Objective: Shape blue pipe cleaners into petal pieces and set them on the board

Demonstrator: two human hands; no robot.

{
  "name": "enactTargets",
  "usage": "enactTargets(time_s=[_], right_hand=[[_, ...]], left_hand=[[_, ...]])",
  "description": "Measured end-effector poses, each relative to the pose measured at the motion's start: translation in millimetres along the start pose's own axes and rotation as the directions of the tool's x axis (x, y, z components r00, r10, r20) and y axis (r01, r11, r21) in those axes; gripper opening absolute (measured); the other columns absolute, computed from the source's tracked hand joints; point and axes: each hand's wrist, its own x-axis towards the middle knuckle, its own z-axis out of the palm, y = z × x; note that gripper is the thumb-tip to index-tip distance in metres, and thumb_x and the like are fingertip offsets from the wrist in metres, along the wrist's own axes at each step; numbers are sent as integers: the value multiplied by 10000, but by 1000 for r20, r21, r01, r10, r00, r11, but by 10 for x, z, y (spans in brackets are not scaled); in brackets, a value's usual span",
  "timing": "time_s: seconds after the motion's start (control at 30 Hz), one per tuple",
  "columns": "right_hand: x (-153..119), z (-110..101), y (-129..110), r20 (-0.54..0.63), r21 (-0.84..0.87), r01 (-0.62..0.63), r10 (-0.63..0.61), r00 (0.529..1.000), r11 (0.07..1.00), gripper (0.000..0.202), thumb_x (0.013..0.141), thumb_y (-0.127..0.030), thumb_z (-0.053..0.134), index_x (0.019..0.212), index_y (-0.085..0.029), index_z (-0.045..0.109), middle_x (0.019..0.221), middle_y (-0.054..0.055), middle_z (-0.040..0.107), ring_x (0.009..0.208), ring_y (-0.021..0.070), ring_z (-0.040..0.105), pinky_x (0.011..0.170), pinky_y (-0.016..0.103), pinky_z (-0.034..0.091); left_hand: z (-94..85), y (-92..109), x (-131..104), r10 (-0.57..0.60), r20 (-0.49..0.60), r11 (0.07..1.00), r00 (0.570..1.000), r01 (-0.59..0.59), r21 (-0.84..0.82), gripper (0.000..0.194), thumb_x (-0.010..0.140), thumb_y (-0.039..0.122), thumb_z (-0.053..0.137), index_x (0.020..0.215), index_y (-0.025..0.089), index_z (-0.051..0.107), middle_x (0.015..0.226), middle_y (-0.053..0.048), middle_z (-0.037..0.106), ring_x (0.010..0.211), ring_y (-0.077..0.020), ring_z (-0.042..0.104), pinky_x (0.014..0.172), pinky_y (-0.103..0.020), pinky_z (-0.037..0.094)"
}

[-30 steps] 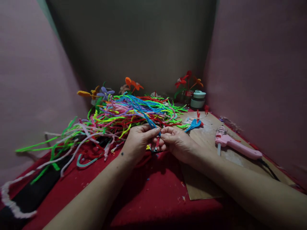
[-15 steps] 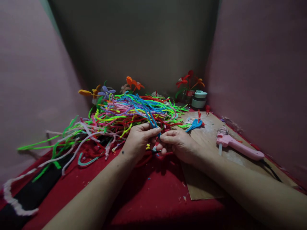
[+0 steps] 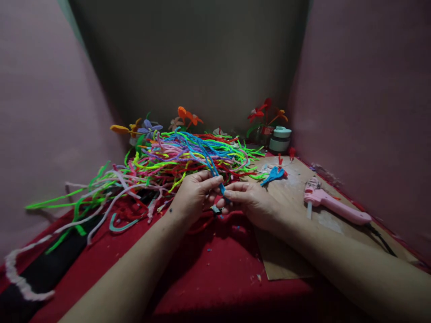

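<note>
My left hand (image 3: 197, 190) is closed, thumb and fingers pinching blue pipe cleaners (image 3: 213, 167) whose long ends reach up over the heap. Close beside it, my right hand (image 3: 249, 197) pinches the lower end of the same blue pipe cleaners. The fingertips cover part of that lower end. Just behind the hands lies a big heap of pipe cleaners (image 3: 161, 168) in green, pink, yellow, red and purple. A finished-looking blue looped piece (image 3: 274, 175) rests to the right of my right hand. Something small and dark, partly hidden, lies on the cloth beneath my fingers.
A pink glue gun (image 3: 336, 208) lies on a brown board (image 3: 286, 264) at the right. Pipe-cleaner flowers (image 3: 190, 117) stand along the back, near a pale green lidded jar (image 3: 280, 139). Red cloth (image 3: 208, 278) covers the table, dotted with scraps. Walls rise at both sides.
My left hand has shifted slightly up and left along the blue pipe cleaners, so more blue shows between the two hands. My right hand stays nearly in place.
</note>
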Motion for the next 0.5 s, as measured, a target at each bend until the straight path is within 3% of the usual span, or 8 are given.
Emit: enactTargets(time_s=[0.17, 0.3, 0.5], right_hand=[[16, 5, -16, -92, -53, 10, -15, 996, 999, 171, 668, -247, 691, 674, -116, 581, 618, 62, 665, 485, 122, 593, 523, 263, 473], [12, 9, -12, -74, -49, 5, -9, 997, 999, 158, 663, -250, 687, 666, -122, 594, 629, 71, 673, 498, 129, 601, 538, 275, 483], [0, 19, -9, -52, 1, 4, -3, 999, 1000, 146, 680, -255, 671, 706, -128, 604, 647, 65, 674, 502, 128, 593, 517, 277, 478]], left_hand=[[18, -16, -2, -11, 28, 1000, 1000, 12, -22, 196, 660, 259, 695, 705, 156, 535, 508, 64, 455, 379, -17, 376, 391, -148, 265], [-1, -9, 6, 12, 5, 999, 1000, -12, -38, 215, 680, 269, 680, 655, 161, 496, 491, 74, 404, 382, -17, 351, 398, -151, 267], [-13, -16, 15, 9, 14, 1000, 1000, -8, -19, 208, 663, 283, 694, 673, 154, 531, 493, 62, 441, 379, -21, 358, 385, -155, 250]])
